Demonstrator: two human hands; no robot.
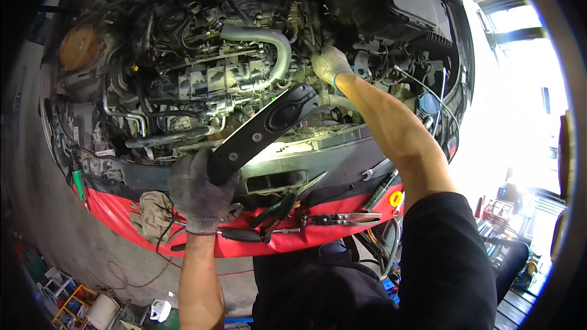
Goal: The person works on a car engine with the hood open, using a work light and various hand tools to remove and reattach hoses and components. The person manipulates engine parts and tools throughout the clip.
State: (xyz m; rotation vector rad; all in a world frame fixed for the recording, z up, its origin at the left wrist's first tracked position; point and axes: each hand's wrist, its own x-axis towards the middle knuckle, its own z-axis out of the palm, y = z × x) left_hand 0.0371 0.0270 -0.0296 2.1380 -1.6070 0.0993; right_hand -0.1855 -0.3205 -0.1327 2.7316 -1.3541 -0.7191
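Note:
My left hand (199,194), in a dark grey work glove, is closed round the lower end of a black handheld work light (263,129). The light slants up to the right over the front of the car engine (211,79), and its glow falls on the parts beneath. My right hand (331,65), in a pale glove, reaches into the engine bay just right of a curved grey hose (278,49). Its fingers are bent down among the parts, and whatever they hold or touch is hidden.
A red fender cover (244,245) drapes over the car's front edge. On it lie locking pliers (342,219), a screwdriver (241,235), a crumpled rag (153,215) and a wrench (376,170). An orange-brown reservoir (79,47) stands left, a blue cap (429,104) right.

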